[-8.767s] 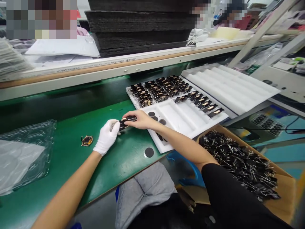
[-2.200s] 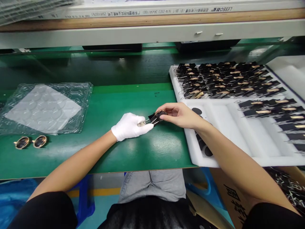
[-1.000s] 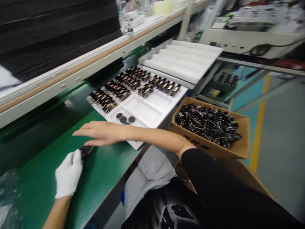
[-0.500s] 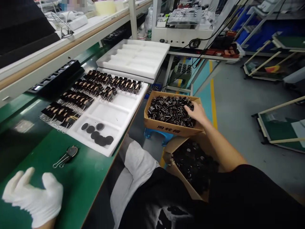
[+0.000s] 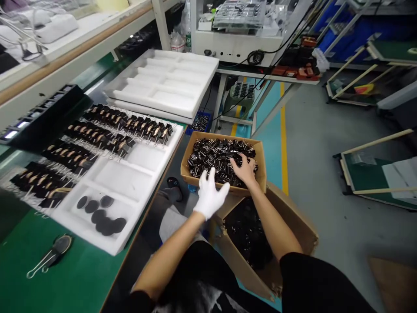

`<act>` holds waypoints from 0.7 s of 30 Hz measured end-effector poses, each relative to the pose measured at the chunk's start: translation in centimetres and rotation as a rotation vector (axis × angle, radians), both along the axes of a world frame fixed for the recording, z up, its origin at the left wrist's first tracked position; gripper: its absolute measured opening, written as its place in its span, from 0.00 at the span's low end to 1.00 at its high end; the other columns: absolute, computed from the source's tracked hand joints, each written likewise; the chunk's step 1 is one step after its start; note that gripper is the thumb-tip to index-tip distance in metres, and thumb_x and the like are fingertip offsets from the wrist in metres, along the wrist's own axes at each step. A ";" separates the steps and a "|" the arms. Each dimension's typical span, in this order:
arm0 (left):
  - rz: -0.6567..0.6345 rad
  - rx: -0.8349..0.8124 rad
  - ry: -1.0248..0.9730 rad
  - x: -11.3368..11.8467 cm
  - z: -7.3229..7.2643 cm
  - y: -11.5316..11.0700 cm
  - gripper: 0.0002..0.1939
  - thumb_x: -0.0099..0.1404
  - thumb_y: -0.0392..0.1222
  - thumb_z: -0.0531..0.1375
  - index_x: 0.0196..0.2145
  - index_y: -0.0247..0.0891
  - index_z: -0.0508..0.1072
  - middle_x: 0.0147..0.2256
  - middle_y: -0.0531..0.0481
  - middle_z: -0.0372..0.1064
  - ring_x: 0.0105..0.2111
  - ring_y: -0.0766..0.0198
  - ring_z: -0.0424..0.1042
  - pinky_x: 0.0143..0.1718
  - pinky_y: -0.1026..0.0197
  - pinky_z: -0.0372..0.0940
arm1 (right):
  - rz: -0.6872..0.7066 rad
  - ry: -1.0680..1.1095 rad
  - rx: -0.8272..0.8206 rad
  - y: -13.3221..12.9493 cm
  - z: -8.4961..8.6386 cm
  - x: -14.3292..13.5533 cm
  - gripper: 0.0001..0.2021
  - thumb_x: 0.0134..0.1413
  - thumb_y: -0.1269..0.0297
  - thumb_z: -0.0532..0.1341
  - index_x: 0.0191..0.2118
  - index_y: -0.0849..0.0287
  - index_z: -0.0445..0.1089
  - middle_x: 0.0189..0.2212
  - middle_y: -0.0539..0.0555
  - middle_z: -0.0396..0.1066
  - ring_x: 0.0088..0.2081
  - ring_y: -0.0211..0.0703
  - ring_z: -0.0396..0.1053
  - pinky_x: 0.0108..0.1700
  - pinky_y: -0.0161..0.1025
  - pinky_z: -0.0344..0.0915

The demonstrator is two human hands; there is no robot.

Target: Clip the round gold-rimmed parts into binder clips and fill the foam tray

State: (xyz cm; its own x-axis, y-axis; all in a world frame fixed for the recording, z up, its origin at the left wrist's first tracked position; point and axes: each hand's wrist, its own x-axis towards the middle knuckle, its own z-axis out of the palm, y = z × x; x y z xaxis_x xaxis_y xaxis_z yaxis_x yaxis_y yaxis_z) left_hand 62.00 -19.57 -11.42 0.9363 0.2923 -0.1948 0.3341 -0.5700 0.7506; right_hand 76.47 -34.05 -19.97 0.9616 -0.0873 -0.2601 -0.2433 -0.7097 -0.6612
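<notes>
A cardboard box full of black binder clips stands beside the bench. My left hand, in a white glove, is over the box's near edge with its fingers spread. Bare, my right hand reaches into the clips at the box's right side, fingers apart. A white foam tray on the bench holds rows of clips clamped on discs, and several loose dark discs lie in its near compartment. One clip with a round disc rests alone on the green bench top.
Below the clip box, a second open carton holds dark pieces. White foam trays are stacked at the back of the bench. A blue bin sits behind the clip box. Wheeled carts stand on the right.
My left hand has moved right from over the bench to the clip box. My right hand has shifted slightly within the box. The view has turned, so the bench sits further left.
</notes>
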 end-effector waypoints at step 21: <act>0.205 -0.201 0.474 13.7 -3.7 1.9 0.43 0.62 0.71 0.59 0.69 0.51 0.62 0.71 0.31 0.51 0.62 0.36 0.68 0.59 0.41 0.64 | -0.243 0.077 0.024 3.4 1.0 1.1 0.30 0.59 0.36 0.57 0.64 0.40 0.65 0.64 0.64 0.54 0.66 0.67 0.53 0.59 0.75 0.55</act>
State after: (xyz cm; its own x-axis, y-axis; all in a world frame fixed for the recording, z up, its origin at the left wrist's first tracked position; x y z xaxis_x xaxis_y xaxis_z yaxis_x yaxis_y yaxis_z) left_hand 75.73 -17.69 -15.09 0.6602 0.3730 -0.6519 0.7510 -0.3186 0.5783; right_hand 77.57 -30.61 -18.94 0.8905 -0.3063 -0.3363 -0.4549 -0.6087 -0.6501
